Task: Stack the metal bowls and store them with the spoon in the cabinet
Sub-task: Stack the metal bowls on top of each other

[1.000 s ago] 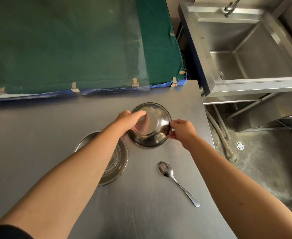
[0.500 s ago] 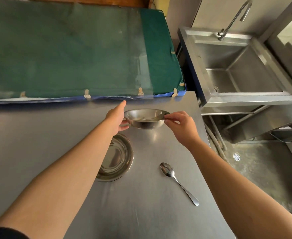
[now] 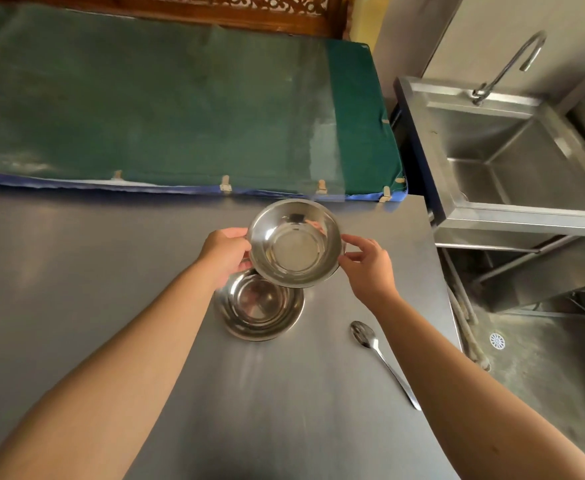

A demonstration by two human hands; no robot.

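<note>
Two bowls, one still to be nested

We had the upper bowl (image 3: 295,243) off the tabletop (image 3: 76,271), pinched at its rim from both sides: left hand (image 3: 227,255) curled round the left edge w/ thumb over the lip, right hand (image 3: 367,263) w/ thumb and forefinger tips at the right edge, other fingers loose. It was tilted, mouth facing us, hanging over the far-right part of the lower bowl (image 3: 259,306), which sat flat toward the tabletop's right side, abt midway between near and far edges. The spoon (image 3: 381,358) lay apart, near the right edge, scoop end toward the far side.

Doing it well, we judged: level the held bowl first, centre it over the lower one, then lower straight so the rims seat evenly; let go only once it settled. A tilted drop would prob. clatter or jam crooked.

Looks: both bowls were polished steel, shallow, flat-bottomed w/ a rolled rim, very reflective, so slippery to pinch. Both seemed similar in size. No cabinet was in view.
</note>
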